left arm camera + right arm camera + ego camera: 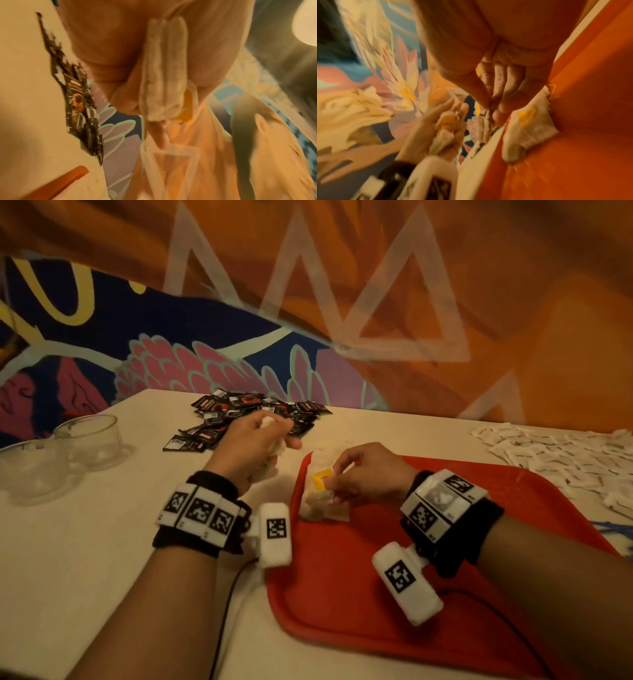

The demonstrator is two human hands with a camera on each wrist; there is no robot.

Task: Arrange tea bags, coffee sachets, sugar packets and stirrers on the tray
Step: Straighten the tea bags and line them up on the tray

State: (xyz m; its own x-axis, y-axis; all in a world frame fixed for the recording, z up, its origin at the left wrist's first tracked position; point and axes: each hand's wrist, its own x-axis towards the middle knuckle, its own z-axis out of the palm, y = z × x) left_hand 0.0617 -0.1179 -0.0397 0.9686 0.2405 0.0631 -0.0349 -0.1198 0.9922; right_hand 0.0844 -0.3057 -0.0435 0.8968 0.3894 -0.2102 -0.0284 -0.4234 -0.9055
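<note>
Tea bags [320,494]: a few laid along the left edge of the red tray [513,508]; more are gripped in the left hand [255,440], one apparently pinched by the right hand [363,474]. Coffee sachets [246,416] and sugar packets [565,457] are left heaped on the table [85,542], far edge and right; stirrers not seen.

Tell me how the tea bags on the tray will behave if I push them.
Probably soft and light: the tea bags look like limp pouches lying on the red tray. Pushed, they would likely slide or bunch, not roll.
</note>
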